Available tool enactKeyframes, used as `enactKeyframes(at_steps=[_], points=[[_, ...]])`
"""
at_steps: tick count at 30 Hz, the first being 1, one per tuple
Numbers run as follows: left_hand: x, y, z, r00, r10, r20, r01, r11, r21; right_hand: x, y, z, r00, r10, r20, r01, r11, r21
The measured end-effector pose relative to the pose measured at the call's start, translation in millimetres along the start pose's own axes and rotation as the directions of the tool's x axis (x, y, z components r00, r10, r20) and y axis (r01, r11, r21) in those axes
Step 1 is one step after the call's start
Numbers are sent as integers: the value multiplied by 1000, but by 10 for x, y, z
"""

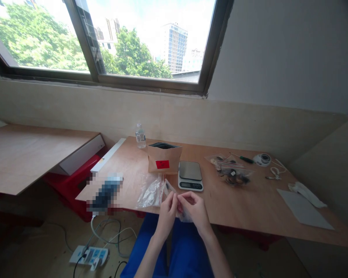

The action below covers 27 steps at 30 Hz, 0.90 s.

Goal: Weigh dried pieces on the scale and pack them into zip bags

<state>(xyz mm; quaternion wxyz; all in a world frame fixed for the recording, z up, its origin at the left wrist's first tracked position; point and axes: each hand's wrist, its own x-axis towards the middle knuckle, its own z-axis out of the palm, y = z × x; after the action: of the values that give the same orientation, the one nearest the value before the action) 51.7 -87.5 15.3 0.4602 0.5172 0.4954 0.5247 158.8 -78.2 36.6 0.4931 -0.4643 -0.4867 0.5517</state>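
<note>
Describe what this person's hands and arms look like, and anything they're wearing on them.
The left hand and right hand are bare, with no gloves, and no watch or bracelet shows. The left forearm and right forearm are bare too, with no sleeve in view. Loose blue clothing shows below them.

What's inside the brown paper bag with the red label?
At the mouth of the brown paper bag only something black shows, perhaps a dark lining or inner pouch. The paper walls hide everything lower down.
</note>
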Motion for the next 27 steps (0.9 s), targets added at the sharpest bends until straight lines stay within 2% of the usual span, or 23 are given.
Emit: enactKeyframes(at_steps=[3, 5, 8, 10, 12, 14, 15, 17, 19, 22, 24, 27], points=[[-17, 7, 11, 1000, -9, 5, 9, 1000, 19, 7, 36, 0, 996, -12, -89, 9, 999, -42], [-48, 22, 1, 1000, -8, -15, 9, 999, 42, 65, 34, -58, 973, -83, -215, 53, 989, -138], [-99, 43, -61, 1000, -13, -20, 14, 999, 52, 208, -50, -221, 871, -221, -439, 115, 960, -254], [-113, 40, -109, 1000, -1, 23, 0, 999, 38, 291, -163, -315, 827, -265, -497, 163, 957, -239], [-93, 4, -126, 998, 37, 44, -35, 998, -43, 330, -307, -338, 844, -284, -455, 218, 957, -193], [-44, -77, -95, 999, 47, -21, -51, 973, -224, 328, -448, -282, 876, -301, -377, 262, 953, -154], [-14, -132, -67, 997, 10, -77, -35, 943, -330, 320, -506, -233, 889, -306, -342, 276, 952, -132], [41, -251, -7, 981, -139, -136, 50, 857, -513, 309, -571, -123, 907, -299, -295, 289, 954, -81], [71, -343, 26, 957, -277, -84, 167, 764, -624, 320, -558, -28, 927, -274, -257, 274, 961, -37], [72, -373, 2, 944, -328, 44, 256, 638, -726, 363, -436, 61, 953, -263, -152, 251, 964, -92], [69, -343, -40, 950, -306, 69, 247, 592, -767, 377, -355, 97, 938, -333, -102, 299, 921, -251], [108, -319, -104, 962, -274, 21, 190, 607, -772, 354, -320, 145, 857, -515, -34, 434, 754, -493]])
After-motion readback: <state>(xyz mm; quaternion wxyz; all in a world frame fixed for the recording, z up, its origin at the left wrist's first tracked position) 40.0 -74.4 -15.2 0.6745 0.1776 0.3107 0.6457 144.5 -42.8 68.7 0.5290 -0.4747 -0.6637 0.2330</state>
